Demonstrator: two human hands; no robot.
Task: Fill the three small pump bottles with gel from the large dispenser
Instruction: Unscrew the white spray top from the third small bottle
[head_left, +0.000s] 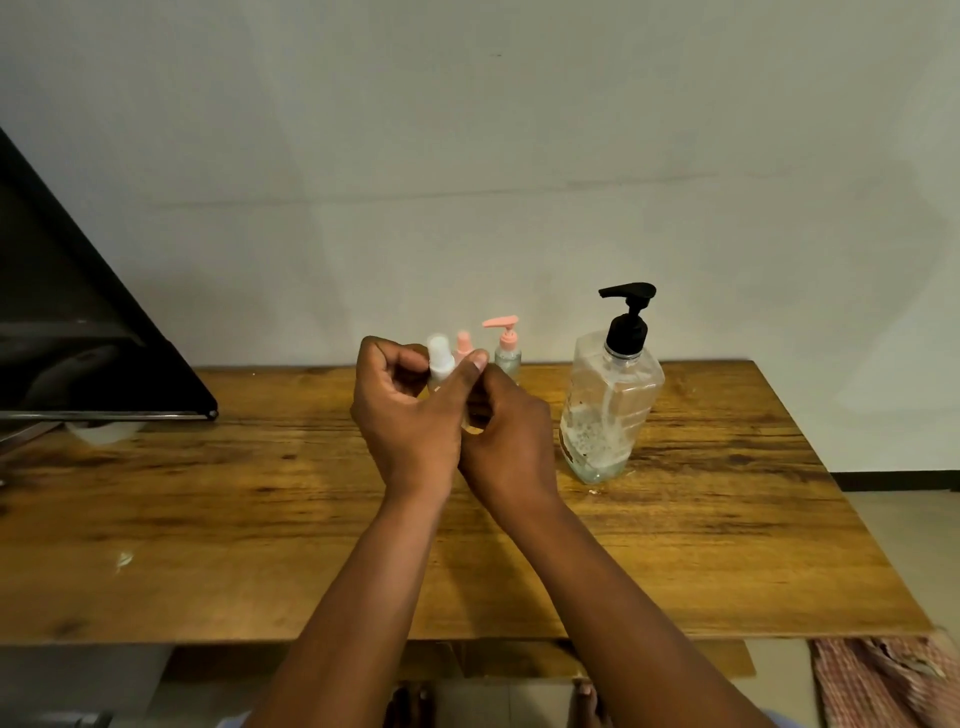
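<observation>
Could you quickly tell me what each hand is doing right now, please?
Left hand: fingers curled, pinching the white-capped small bottle near its top.
Right hand: curled round the same bottle's lower body, thumb up beside the cap.

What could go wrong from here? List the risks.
1. Both hands, left hand and right hand, work the white-capped bottle in mid-air; it could slip and fall onto the table.
2. The two pink-pump bottles stand just behind the hands and could be knocked over.
</observation>
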